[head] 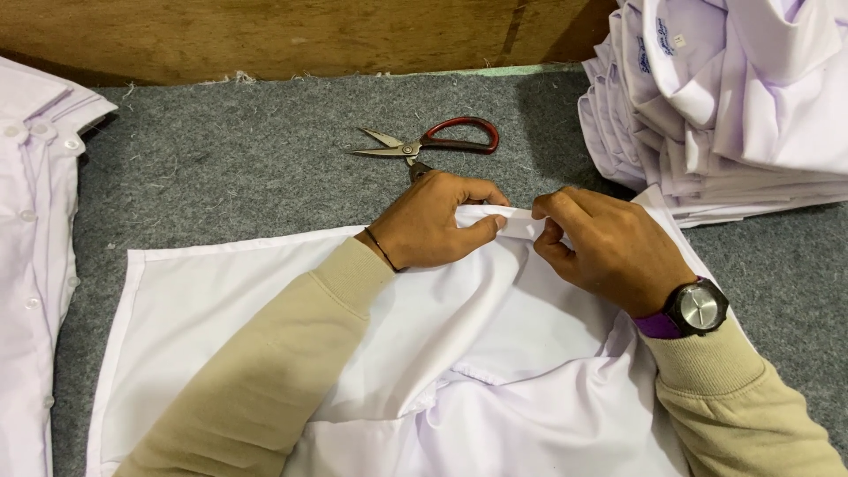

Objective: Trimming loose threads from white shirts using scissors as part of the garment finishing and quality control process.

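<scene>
A white shirt lies spread flat on the grey felt table in front of me. My left hand pinches the shirt's far edge between thumb and fingers. My right hand, with a watch on a purple strap at the wrist, grips the same folded edge just to the right, the two hands almost touching. Both arms wear beige sleeves. Red-handled scissors lie slightly apart on the felt just beyond my left hand.
A tall stack of folded white shirts stands at the back right. Another white buttoned shirt lies along the left edge. A wooden board runs along the table's far side.
</scene>
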